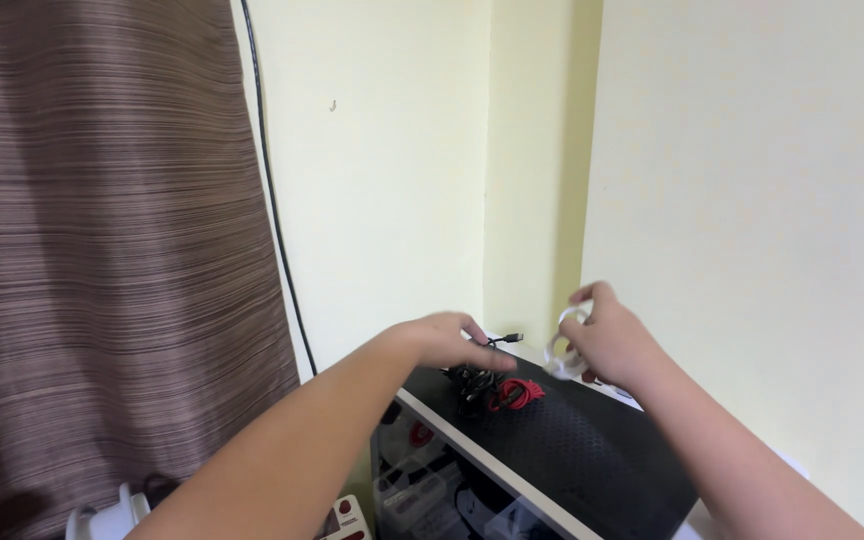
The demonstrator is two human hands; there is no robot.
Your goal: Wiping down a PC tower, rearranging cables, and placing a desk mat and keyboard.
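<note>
A black textured mat [572,450] covers the top of a white-edged shelf [482,455] that stands in the corner below both hands. Directly under the left fingers [482,345] a tangle of black cable [472,385] lies on the mat, one plug end reaching up toward those fingers. Just beside it, between and below the two sets of fingers, rests a small red coiled cord [520,393], touching the black tangle. The mat stretches on beneath the right fingers [592,300] toward the wall. Whether anything lies behind the right hand cannot be told.
</note>
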